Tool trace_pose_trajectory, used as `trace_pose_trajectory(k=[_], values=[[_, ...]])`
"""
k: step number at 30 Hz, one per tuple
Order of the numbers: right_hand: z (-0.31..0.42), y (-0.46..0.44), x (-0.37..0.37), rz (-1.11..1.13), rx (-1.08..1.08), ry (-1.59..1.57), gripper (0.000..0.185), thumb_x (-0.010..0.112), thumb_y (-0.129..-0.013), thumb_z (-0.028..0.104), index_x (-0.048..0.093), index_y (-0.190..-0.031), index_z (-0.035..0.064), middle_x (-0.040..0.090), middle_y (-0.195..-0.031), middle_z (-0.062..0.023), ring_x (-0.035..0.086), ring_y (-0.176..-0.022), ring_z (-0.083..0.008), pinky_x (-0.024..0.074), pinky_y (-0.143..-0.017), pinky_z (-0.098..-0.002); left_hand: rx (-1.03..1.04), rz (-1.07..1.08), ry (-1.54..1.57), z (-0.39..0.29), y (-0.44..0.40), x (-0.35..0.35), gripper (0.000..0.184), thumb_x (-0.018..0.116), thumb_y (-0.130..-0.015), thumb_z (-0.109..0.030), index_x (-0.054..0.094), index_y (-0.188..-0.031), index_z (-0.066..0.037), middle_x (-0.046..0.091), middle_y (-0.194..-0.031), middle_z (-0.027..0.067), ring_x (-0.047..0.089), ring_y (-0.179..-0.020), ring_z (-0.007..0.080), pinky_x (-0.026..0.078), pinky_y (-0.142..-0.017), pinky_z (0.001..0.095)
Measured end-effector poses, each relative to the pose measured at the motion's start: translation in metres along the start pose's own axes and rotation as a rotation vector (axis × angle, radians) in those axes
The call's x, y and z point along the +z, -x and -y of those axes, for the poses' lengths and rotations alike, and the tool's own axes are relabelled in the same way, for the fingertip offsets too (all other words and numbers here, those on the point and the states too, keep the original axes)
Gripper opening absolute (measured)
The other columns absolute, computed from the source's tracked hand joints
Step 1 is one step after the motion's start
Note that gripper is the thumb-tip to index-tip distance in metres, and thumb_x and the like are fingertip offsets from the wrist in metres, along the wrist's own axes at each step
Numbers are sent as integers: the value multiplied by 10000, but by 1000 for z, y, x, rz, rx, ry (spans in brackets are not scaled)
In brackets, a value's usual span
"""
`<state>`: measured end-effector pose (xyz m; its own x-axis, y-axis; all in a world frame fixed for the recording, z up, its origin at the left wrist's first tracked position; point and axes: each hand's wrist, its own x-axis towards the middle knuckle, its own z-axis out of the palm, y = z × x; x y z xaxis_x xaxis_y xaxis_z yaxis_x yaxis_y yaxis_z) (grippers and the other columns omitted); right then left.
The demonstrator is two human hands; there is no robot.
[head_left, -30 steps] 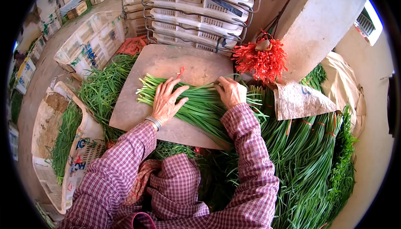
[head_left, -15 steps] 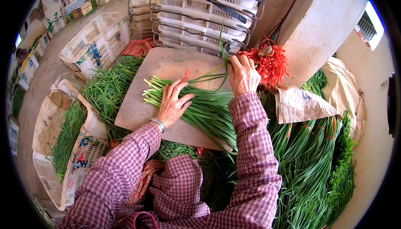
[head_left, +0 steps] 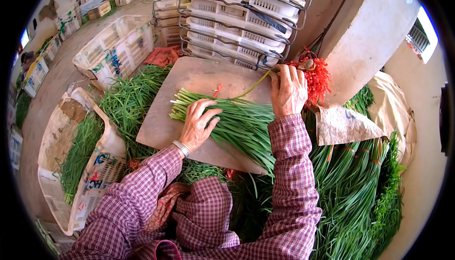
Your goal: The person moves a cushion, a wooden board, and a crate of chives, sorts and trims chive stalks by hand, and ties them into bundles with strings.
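Note:
A bunch of garlic chives (head_left: 237,120) lies on a board (head_left: 163,117), pale cut ends to the left and green leaves to the right. Over the stalks near those ends rests my left hand (head_left: 195,126), its fingers apart and slightly bent. My right hand (head_left: 288,91) is raised beyond the bunch, closed with fingertips pinching a single yellowish leaf (head_left: 256,84). This leaf slants from the bunch up to the fingers. A small red tie (head_left: 218,90) lies on the board just above the chives. Right beside my right hand hangs a cluster of red ties (head_left: 318,83).
Stacked white crates (head_left: 237,20) with metal handles stand behind the board. Loose greens (head_left: 135,94) and a crate (head_left: 92,184) are at left. Tied chive bunches (head_left: 341,189) lie at right, partly under a cloth (head_left: 348,126). A pale pillar (head_left: 365,37) rises at back right.
The long green leaves that stood up by my right hand no longer show; the yellowish leaf is now stretched straight to its fingers. The whole view has shifted slightly. My left hand stays on the chives.

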<state>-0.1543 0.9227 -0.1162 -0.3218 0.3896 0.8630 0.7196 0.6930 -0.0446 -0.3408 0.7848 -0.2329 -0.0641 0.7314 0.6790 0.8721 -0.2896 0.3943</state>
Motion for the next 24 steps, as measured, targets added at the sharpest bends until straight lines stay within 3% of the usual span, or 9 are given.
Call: trace_pose_trajectory(k=[5,10,12,14,16,19,24], values=[[18,-9,-13,-5,43,-167,122,616,-814,157,568,-905,93,585,-847,-67,552,-850,-292,449,-723,-401,-123,-169,128,7,-24,0,280,592,-844,-94,568,-1118,-45,554,-1098,119,497,-1023,298,384,-928,389],[28,-14,-18,-41,110,-373,95,586,-866,128,552,-922,59,616,-812,-104,578,-751,-312,478,-678,-378,-54,-25,73,8,-42,-3,270,610,-822,-94,599,-1087,-46,589,-1030,120,514,-1008,282,405,-906,379],[31,-15,-22,25,344,-730,91,553,-915,129,541,-945,44,645,-788,-111,609,-703,-256,482,-646,-332,-104,171,166,12,-44,-6,218,604,-843,-119,640,-1039,-32,622,-986,136,562,-959,286,432,-874,366],[31,-17,-29,49,493,-1027,154,524,-959,192,521,-973,39,671,-833,-49,618,-756,-112,481,-582,-255,-158,175,302,9,-44,-10,209,598,-854,-127,650,-1029,-25,634,-968,141,582,-939,289,443,-863,358],[26,-18,-33,14,595,-1342,166,515,-967,219,508,-988,54,665,-891,-56,624,-769,-103,497,-589,-230,-216,179,435,3,-46,-18,204,593,-866,-135,659,-1019,-18,646,-950,146,603,-920,293,454,-852,349],[21,-20,-42,8,681,-1438,162,510,-969,235,503,-1006,78,643,-916,-59,629,-772,-123,523,-590,-242,-277,272,477,-14,-49,-33,231,589,-883,-168,647,-1037,-7,652,-981,136,605,-966,283,447,-902,343],[26,-27,-57,-59,770,-1521,145,514,-966,222,512,-1008,83,621,-880,-49,622,-735,-127,528,-589,-242,6,236,333,-5,-37,-11,195,609,-869,-181,643,-970,-18,640,-967,121,570,-999,269,426,-916,391]])
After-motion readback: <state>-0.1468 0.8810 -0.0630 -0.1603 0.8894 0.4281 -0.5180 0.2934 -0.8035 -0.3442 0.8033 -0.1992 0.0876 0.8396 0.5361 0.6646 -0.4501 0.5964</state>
